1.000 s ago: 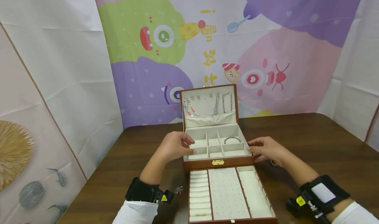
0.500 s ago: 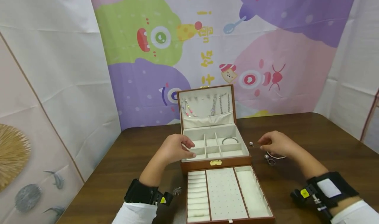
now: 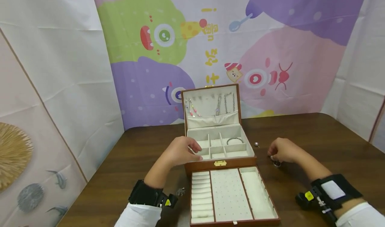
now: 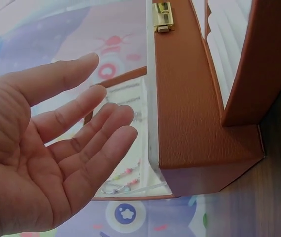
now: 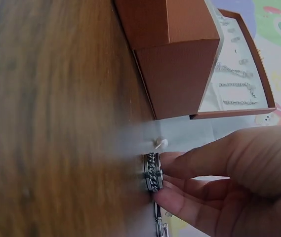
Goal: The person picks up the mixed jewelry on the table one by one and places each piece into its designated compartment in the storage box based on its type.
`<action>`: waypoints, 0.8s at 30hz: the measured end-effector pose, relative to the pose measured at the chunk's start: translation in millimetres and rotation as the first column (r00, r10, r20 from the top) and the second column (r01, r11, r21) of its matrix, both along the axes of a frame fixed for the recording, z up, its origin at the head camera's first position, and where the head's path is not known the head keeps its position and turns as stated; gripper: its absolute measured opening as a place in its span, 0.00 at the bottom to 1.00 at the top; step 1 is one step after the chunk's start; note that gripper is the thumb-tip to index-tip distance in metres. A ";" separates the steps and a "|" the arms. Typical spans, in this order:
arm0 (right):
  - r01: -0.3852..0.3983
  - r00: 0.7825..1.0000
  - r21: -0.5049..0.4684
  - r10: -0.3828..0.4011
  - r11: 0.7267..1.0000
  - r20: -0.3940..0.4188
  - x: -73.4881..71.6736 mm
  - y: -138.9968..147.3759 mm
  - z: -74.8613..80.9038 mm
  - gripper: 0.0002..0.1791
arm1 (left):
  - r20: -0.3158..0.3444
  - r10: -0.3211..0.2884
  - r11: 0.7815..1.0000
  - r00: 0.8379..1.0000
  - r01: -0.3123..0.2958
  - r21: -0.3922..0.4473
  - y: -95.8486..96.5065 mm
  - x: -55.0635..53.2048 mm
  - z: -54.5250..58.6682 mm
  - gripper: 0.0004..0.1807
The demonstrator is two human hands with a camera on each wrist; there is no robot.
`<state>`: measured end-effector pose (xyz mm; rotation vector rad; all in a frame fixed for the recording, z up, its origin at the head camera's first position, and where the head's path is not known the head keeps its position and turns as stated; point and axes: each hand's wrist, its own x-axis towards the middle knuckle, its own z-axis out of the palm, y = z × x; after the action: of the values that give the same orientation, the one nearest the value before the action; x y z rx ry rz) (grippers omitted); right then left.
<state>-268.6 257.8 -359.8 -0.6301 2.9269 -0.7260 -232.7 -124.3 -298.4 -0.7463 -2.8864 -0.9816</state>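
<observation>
At the far left, your left hand (image 3: 181, 150) is held near the front left corner of the jewellery box (image 3: 237, 162), thumb well apart from loosely bent fingers, holding nothing. Below it, a small silvery piece (image 3: 180, 192) lies on the table (image 3: 144, 167), beside the drawer (image 3: 231, 193) that extends from the box's front. The box stands with its lid (image 3: 206, 101) up, a beaded necklace hanging at your left and silver chains to the right; a bracelet (image 3: 235, 138) lies in the back right compartment. Next comes a pearl stud (image 3: 256, 144) on the tabletop, then your right hand (image 3: 284, 150), fingers curled, tips at a chain-patterned ring (image 5: 153, 172); you can't tell whether they pinch anything.
</observation>
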 end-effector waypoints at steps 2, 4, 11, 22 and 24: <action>-0.002 1.000 0.012 0.002 1.000 -0.018 0.6 1.1 -3.2 0.04 | 0.004 -0.009 1.000 1.000 0.009 -0.009 2.1 1.0 -2.0 0.11; -0.008 0.999 0.014 0.008 1.000 -0.041 0.9 1.8 -6.0 0.05 | 0.002 -0.022 0.999 1.000 0.022 -0.024 3.1 2.9 -4.8 0.11; -0.062 0.983 -0.097 0.043 0.993 -0.181 5.6 -11.1 5.2 0.02 | 0.004 -0.054 0.996 0.999 0.055 -0.065 -9.0 14.7 -15.2 0.05; -0.371 0.921 -0.314 0.303 0.874 -0.245 33.6 -64.7 30.2 0.07 | 0.106 -0.080 0.994 0.991 0.087 -0.063 -23.7 19.4 -24.8 0.01; -0.419 0.902 -0.313 0.350 0.852 -0.254 36.0 -74.4 24.5 0.08 | 0.106 -0.090 0.993 0.990 0.098 -0.068 -21.7 19.5 -26.8 0.01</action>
<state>-232.6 183.4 -335.3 -1.3447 2.6889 -1.2143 -213.2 -146.0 -325.2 -0.8693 -3.0156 -0.9553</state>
